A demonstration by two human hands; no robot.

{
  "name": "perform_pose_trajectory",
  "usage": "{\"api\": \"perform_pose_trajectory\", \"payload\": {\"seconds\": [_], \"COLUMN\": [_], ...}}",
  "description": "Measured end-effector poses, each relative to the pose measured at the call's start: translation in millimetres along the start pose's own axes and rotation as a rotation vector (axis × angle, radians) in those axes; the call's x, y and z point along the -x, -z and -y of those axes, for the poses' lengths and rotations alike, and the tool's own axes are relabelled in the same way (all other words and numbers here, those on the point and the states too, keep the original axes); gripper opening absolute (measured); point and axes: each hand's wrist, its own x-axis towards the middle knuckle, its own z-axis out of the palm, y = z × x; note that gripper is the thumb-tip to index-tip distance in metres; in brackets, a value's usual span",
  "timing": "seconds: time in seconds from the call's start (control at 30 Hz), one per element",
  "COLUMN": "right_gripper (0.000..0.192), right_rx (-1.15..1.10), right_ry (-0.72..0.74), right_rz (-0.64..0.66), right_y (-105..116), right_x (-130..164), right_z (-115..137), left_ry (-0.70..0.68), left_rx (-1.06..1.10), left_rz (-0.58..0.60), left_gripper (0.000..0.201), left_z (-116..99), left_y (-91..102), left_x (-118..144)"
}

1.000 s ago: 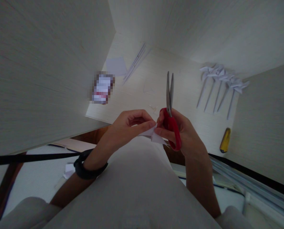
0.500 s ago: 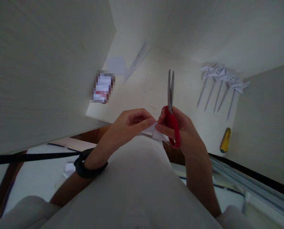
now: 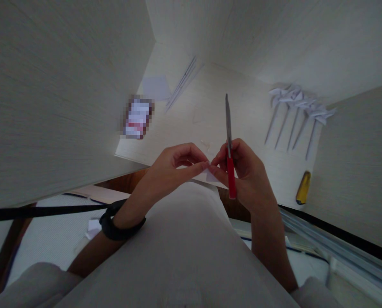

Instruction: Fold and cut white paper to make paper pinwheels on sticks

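Close to my body, at the desk's front edge, my left hand point(image 3: 170, 171) is closed, thumb and fingertips pinching a small white piece of paper point(image 3: 211, 176). My right hand point(image 3: 251, 182) pinches the same paper from the other side, its fingertips almost touching the left ones. Red-handled scissors point(image 3: 231, 177) also hang in my right hand, seen edge-on, with the blades pointing away from me over the desk. The fingers hide much of the paper, so its folds cannot be made out.
Several white paper pinwheels on sticks point(image 3: 295, 100) lie at the desk's right. Below them is a yellow-and-black handled tool point(image 3: 303, 187). Toward the back left are thin sticks point(image 3: 182, 83), a square paper sheet point(image 3: 156, 87) and a blurred phone point(image 3: 137, 117). Panels point(image 3: 65, 85) enclose the desk.
The scissors have turned in my right hand, from showing their handle loops to edge-on. Less of the paper shows now between my fingers. My left hand has hardly moved.
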Motion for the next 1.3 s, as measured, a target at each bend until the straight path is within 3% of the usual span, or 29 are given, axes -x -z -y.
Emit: {"api": "perform_pose_trajectory", "payload": {"seconds": [0.3, 0.53, 0.83, 1.3], "right_gripper": [0.022, 0.026, 0.032, 0.032], "right_rx": [-0.260, -0.508, -0.390, -0.236], "right_ry": [-0.022, 0.019, 0.055, 0.088], "right_rz": [0.053, 0.030, 0.105, 0.064], "right_y": [3, 10, 3, 2], "right_x": [0, -6, -2, 1], "right_z": [4, -2, 4, 11], "left_ry": [0.015, -0.009, 0.063, 0.051], "left_rx": [-0.052, -0.045, 0.097, 0.079], "left_rz": [0.030, 0.171, 0.141, 0.106], "left_gripper": [0.008, 0.008, 0.008, 0.015], "left_z": [-3, -10, -14, -12], "left_y": [1.9, 4.7, 0.0, -1.1], "left_x": [5, 6, 11, 9]}}
